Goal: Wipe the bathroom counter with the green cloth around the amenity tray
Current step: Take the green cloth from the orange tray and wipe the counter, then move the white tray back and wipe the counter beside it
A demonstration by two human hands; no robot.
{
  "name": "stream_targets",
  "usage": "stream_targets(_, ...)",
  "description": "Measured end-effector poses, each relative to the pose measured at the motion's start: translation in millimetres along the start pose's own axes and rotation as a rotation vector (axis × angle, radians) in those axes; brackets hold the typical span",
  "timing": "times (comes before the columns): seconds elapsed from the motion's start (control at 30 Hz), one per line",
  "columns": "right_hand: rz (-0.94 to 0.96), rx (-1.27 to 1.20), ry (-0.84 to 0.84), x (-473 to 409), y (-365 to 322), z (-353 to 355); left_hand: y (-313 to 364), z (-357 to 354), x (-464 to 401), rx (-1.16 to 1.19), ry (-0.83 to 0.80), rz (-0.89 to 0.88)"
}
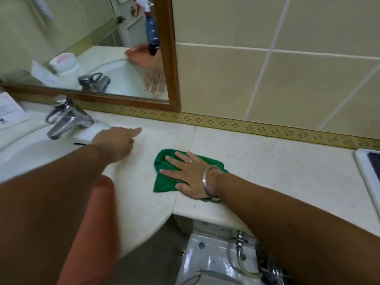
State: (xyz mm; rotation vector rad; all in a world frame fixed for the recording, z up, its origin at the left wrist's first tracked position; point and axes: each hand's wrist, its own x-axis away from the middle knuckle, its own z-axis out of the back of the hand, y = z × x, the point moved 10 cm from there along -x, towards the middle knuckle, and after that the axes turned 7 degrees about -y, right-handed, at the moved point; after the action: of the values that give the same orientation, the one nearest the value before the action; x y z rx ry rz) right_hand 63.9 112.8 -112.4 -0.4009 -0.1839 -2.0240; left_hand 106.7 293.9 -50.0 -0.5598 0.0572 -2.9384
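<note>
A green cloth (164, 179) lies bunched on the cream stone counter (267, 161), near the middle. My right hand (189, 173) presses flat on it with fingers spread; a silver bangle sits on that wrist. My left hand (117, 142) rests on the counter beside the sink rim, fingers loosely curled and one pointing right, holding nothing. The white amenity tray (368, 173) shows only its left edge at the far right of the counter, well apart from the cloth.
A white sink (26, 153) with a chrome tap (65, 118) fills the left. A paper card (10, 114) stands at the far left. A wood-framed mirror (166, 58) hangs above. Tiled wall runs behind. A toilet cistern (216, 260) sits below the counter's front edge.
</note>
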Motion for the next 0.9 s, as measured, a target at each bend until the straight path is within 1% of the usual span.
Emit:
stream_targets(0.07,-0.092,-0.094,0.079,31.6,18.9,8.2,18.1,2.4,5.1,-0.042,-0.011,-0.010)
stream_targets(0.13,-0.280,-0.217,0.138,84.8,52.9,9.2,55.4,9.6,3.4,-0.087,0.003,-0.064)
stream_targets(0.2,-0.515,-0.329,0.145,157.6,92.6,-2.0,113.7,22.1,-6.0,-0.093,0.035,-0.151)
stream_targets(0.27,-0.760,-0.457,0.194,243.3,128.4,-20.0,190.1,31.7,-14.7,-0.082,0.052,-0.275)
stream_targets(0.37,-1.096,-0.689,0.311,373.5,155.5,-51.5,324.2,41.9,-17.0,-0.061,0.069,-0.464)
stream_targets(0.43,-1.352,-0.797,0.291,452.3,164.5,-89.5,418.6,47.2,-6.0,-0.042,0.070,-0.560)
stream_targets(0.53,-1.648,-1.059,0.185,531.4,161.4,-168.8,532.5,52.8,5.2,0.042,0.046,-0.622)
stream_targets(0.57,-1.689,-1.204,0.194,538.0,155.3,-190.5,554.2,51.4,4.0,0.079,0.025,-0.610)
stream_targets(0.6,-1.700,-1.372,0.251,540.1,149.5,-208.5,575.7,48.0,0.6,0.127,0.000,-0.593)
stream_targets(0.67,-1.694,-1.662,0.458,541.2,144.4,-233.0,613.0,36.9,-8.6,0.225,-0.060,-0.542)
stream_targets(0.7,-1.686,-1.732,0.579,537.4,142.9,-233.1,617.4,31.4,-13.9,0.258,-0.084,-0.507)
stream_targets(0.73,-1.684,-1.770,0.671,536.4,142.5,-235.7,622.9,24.8,-20.4,0.280,-0.105,-0.477)
stream_targets(0.77,-1.681,-1.779,0.725,537.5,143.3,-240.0,630.1,17.6,-27.6,0.270,-0.119,-0.456)
stream_targets(0.8,-1.687,-1.765,0.742,537.1,144.0,-244.2,631.5,11.4,-33.4,0.242,-0.133,-0.439)
stream_targets(0.83,-1.698,-1.727,0.722,539.0,146.3,-245.7,635.9,4.5,-40.1,0.213,-0.152,-0.435)
stream_targets(0.9,-1.699,-1.552,0.600,545.8,154.3,-241.5,642.1,-2.1,-47.3,0.181,-0.186,-0.458)
